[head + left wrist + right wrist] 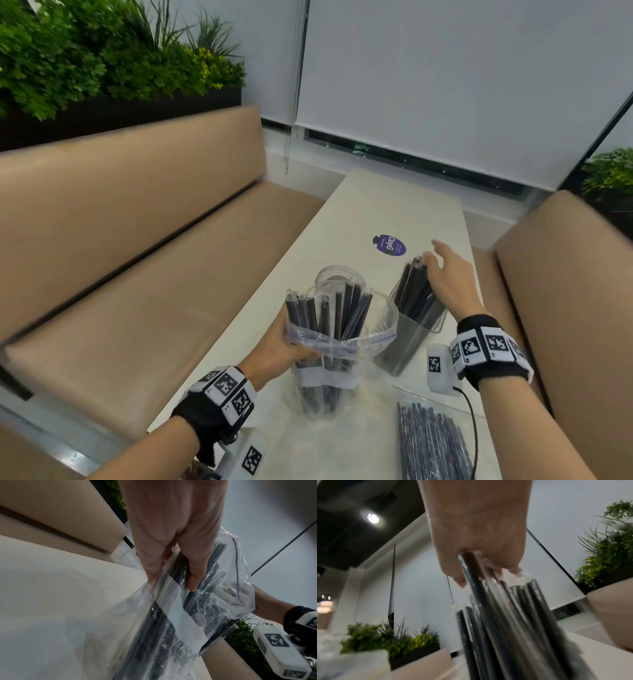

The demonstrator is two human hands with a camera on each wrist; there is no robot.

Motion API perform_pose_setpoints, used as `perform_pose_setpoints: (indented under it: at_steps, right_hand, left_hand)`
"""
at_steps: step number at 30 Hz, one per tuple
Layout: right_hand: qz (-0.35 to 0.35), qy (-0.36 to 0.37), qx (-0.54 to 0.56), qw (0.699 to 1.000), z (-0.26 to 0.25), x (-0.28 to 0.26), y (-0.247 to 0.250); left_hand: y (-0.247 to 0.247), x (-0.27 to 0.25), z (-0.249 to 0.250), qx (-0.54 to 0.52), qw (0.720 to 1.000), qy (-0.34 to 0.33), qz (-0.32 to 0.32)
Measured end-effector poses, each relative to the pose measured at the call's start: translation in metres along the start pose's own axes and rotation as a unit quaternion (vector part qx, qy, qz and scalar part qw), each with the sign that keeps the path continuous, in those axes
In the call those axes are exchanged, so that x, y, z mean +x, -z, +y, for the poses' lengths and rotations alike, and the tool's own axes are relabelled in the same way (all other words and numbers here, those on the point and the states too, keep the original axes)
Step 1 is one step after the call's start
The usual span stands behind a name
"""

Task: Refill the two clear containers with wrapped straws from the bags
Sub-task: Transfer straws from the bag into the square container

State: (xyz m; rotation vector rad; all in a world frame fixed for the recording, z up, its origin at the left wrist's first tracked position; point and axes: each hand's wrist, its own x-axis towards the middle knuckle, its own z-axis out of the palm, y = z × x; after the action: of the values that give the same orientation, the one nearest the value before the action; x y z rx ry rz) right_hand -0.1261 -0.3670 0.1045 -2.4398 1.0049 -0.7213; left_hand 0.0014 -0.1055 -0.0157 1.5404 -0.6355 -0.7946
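left hand (274,346): grips an open clear zip bag (359,335) near its mouth, thumb and fingers (193,574) pinching the plastic and the straws inside; the bag stands upright on the bench (376,212).
bag contents: black wrapped straws (329,308) stand up out of the bag's mouth, fanned a little; a white label band crosses the bag lower down.
right hand (448,277): fingers straight and spread, palm laid against the tops of the straws in the square container; it grips nothing that the head view shows. the right wrist view is blurred, with straw tips touching the palm.
square clear container (407,342): on the bench to the right of the bag, tilted, holding a bundle of black wrapped straws (414,291) that lean toward the right hand.
round clear container (337,275): just behind the bag, its rim showing above the straws; what is inside it is hidden.
second bag (431,442): lies flat on the bench near the front edge, right of the standing bag, filled with dark straws.
sticker (389,244): purple, round, stuck on the bench beyond both containers.
seating: tan padded sofa (137,240) along the left of the bench, another tan seat on the right.
plants (102,58): green foliage in a dark planter behind the left sofa.
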Motion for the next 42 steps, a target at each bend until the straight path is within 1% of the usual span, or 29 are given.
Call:
perform_pose_setpoints:
  at_steps: [1,2,4,5,6,8,10,12,13,14,16,18,19,20,21,22,23,24,25,26,28,29,30,31,32,35,37,40,42]
  right_hand:
    - [-0.007,0.002,-0.026,1.000,-0.003,0.003,-0.002]
    - [-0.031,0.010,-0.068,0.997,-0.006,0.007,-0.005]
    - [-0.098,0.016,-0.163,0.982,-0.010,0.014,-0.014]
    - [-0.125,0.012,-0.191,0.974,-0.010,0.016,-0.017]
    - [-0.138,0.012,-0.185,0.973,-0.008,0.018,-0.020]
    - [-0.111,0.034,-0.105,0.988,-0.005,0.023,-0.018]
    - [-0.042,0.044,-0.045,0.997,-0.003,0.023,-0.003]
    - [0.043,0.036,-0.019,0.998,0.001,0.020,0.014]
    - [0.060,0.020,-0.027,0.998,0.004,0.017,0.021]
    - [0.054,-0.008,-0.053,0.997,0.006,0.013,0.024]
    - [-0.003,-0.042,-0.109,0.993,0.011,0.006,0.025]
    - [-0.061,-0.039,-0.089,0.993,0.018,0.004,0.020]
    - [-0.078,-0.033,-0.075,0.994,0.019,0.002,0.018]
    - [-0.072,-0.022,-0.070,0.995,0.017,0.000,0.017]
    - [-0.042,-0.008,-0.069,0.997,0.012,-0.002,0.019]
    - [0.010,0.012,-0.062,0.998,0.003,-0.006,0.021]
    - [0.074,0.044,-0.034,0.996,-0.009,-0.013,0.024]
    - [0.126,0.078,0.016,0.989,-0.020,-0.023,0.025]
    - [0.139,0.099,0.072,0.983,-0.034,-0.036,0.025]
    - [0.117,0.093,0.125,0.981,-0.046,-0.051,0.021]
    - [-0.006,0.021,0.194,0.981,-0.060,-0.080,0.002]
    - [-0.070,-0.021,0.194,0.978,-0.065,-0.094,-0.009]
    - [-0.119,-0.051,0.184,0.974,-0.068,-0.105,-0.019]
    - [-0.150,-0.065,0.186,0.969,-0.070,-0.112,-0.027]
    - [-0.168,-0.058,0.210,0.961,-0.072,-0.117,-0.033]
    - [-0.209,0.005,0.277,0.938,-0.074,-0.123,-0.048]
    - [-0.215,0.025,0.276,0.936,-0.071,-0.125,-0.058]
    - [-0.171,0.000,0.297,0.939,-0.064,-0.127,-0.067]
    - [-0.155,-0.004,0.308,0.939,-0.060,-0.125,-0.066]
  left_hand:
    - [0.001,0.000,0.000,0.001,1.000,0.002,0.001]
    - [0.000,-0.001,0.001,0.000,1.000,0.003,0.005]
    - [0.001,-0.002,0.002,-0.002,1.000,0.005,0.002]
    - [0.001,-0.002,0.002,-0.003,1.000,0.007,-0.001]
    - [0.001,-0.003,0.003,-0.005,1.000,0.008,-0.002]
    - [0.001,-0.003,0.003,-0.001,1.000,0.006,0.002]
    - [0.003,-0.002,0.002,0.000,1.000,0.005,0.001]
    - [0.003,-0.001,0.002,-0.005,1.000,0.007,-0.001]
    - [0.003,-0.001,0.000,-0.007,1.000,0.007,-0.001]
    - [0.003,-0.001,0.002,-0.011,1.000,0.005,0.001]
    - [0.003,0.000,0.002,-0.010,1.000,0.006,0.000]
    - [0.001,-0.001,0.004,-0.010,1.000,0.002,-0.004]
    - [0.001,0.000,0.004,-0.010,1.000,-0.001,-0.005]
    - [0.001,0.000,0.005,-0.010,1.000,-0.004,-0.006]
    - [0.001,0.000,0.005,-0.008,1.000,-0.007,-0.007]
    - [0.000,0.000,0.006,-0.009,1.000,-0.011,-0.008]
    - [0.001,0.001,0.004,-0.010,1.000,-0.014,-0.006]
    - [0.001,0.001,0.004,-0.011,1.000,-0.017,-0.004]
    - [0.001,0.002,0.004,-0.011,1.000,-0.022,-0.002]
    - [0.001,0.002,0.005,-0.010,1.000,-0.026,0.001]
    - [0.001,0.000,0.009,-0.011,0.999,-0.034,-0.001]
    - [0.000,-0.001,0.011,-0.012,0.999,-0.041,-0.006]
    - [0.000,-0.003,0.014,-0.009,0.999,-0.047,-0.012]
    - [0.000,-0.005,0.016,-0.005,0.999,-0.051,-0.017]
    - [0.000,-0.008,0.018,-0.004,0.998,-0.053,-0.022]
    - [-0.004,-0.017,0.024,-0.006,0.998,-0.056,-0.032]
    - [-0.007,-0.021,0.023,-0.008,0.998,-0.059,-0.037]
    - [-0.011,-0.024,0.020,-0.010,0.998,-0.050,-0.045]
    - [-0.011,-0.024,0.017,-0.007,0.998,-0.041,-0.053]
